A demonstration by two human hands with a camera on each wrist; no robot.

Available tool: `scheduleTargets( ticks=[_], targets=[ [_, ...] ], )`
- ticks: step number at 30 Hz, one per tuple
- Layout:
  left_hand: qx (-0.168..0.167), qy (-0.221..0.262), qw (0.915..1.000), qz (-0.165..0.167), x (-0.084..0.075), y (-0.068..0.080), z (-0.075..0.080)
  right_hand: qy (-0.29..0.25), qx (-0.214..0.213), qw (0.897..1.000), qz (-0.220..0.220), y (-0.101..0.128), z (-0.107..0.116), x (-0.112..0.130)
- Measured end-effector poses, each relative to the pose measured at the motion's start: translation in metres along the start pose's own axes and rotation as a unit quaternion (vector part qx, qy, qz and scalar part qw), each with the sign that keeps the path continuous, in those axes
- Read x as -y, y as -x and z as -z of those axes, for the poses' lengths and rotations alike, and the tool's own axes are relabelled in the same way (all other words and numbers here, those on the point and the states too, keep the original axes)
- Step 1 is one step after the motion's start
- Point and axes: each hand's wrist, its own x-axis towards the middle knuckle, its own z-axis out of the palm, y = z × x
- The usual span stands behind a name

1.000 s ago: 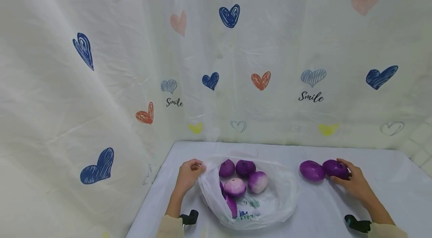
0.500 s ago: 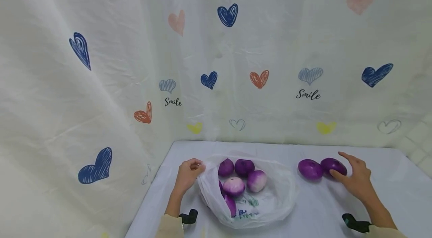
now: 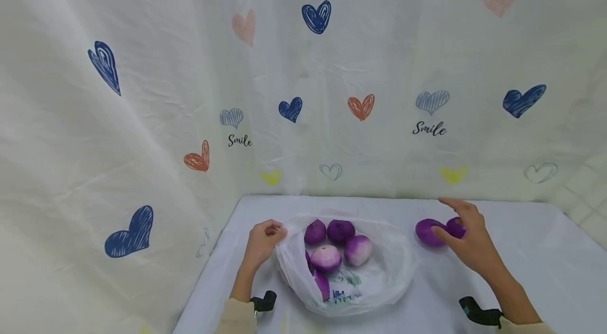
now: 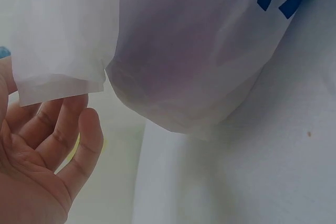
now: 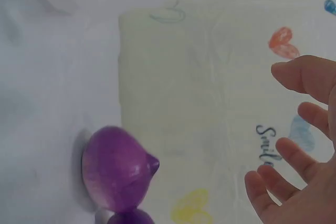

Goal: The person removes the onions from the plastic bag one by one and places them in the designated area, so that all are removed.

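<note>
My left hand [image 3: 262, 242] pinches the left rim of a white plastic bag [image 3: 295, 266]; in the left wrist view, the bag's edge [image 4: 63, 85] lies at the fingers. Inside the bag are several red onions [image 3: 359, 249], some pale on one side and some partly hidden by the plastic. To the right of the bag, a red onion [image 3: 428, 232] touches a second red onion [image 3: 455, 227] on the table. My right hand [image 3: 469, 244] hovers over this pair, fingers spread and holding nothing, partly covering them in the head view. The right wrist view shows the onion [image 5: 115, 169] apart from the hand.
A white-covered table [image 3: 531, 260] carries everything. Behind and to the left hangs a pale curtain [image 3: 389, 165] printed with hearts and "Smile". A black wrist device [image 3: 263, 301] sits on the left wrist, another black device [image 3: 479, 312] on the right.
My right hand has let go of the farther-right onion and moved left and up, fingers spread. The left hand keeps its grip on the bag. The head view has shifted slightly.
</note>
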Motion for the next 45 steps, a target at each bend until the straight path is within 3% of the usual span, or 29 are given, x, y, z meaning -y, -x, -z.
scheduleTargets(
  ticks=[9,17,29,33,38,45],
  targets=[
    [0.0,0.004,1.0,0.001,0.0,0.0,0.0,-0.039,0.012,0.996,0.074,0.005,-0.024,0.045],
    [0.001,0.011,0.9999,0.0,-0.001,0.001,0.0,-0.08,0.029,0.985,0.148,0.007,-0.048,0.075],
    [0.001,0.012,0.9999,0.005,-0.003,0.001,0.0,-0.097,0.122,0.975,0.158,0.014,-0.089,0.091],
    [0.002,0.008,0.9999,0.008,-0.003,0.001,-0.001,-0.092,0.144,0.976,0.138,0.015,-0.101,0.091],
    [0.003,0.003,0.9999,0.012,-0.002,0.001,-0.001,-0.065,0.146,0.981,0.108,0.016,-0.115,0.089],
    [0.004,0.002,0.9999,0.013,-0.001,0.001,0.0,-0.029,0.124,0.987,0.099,0.015,-0.134,0.085]
  ],
)
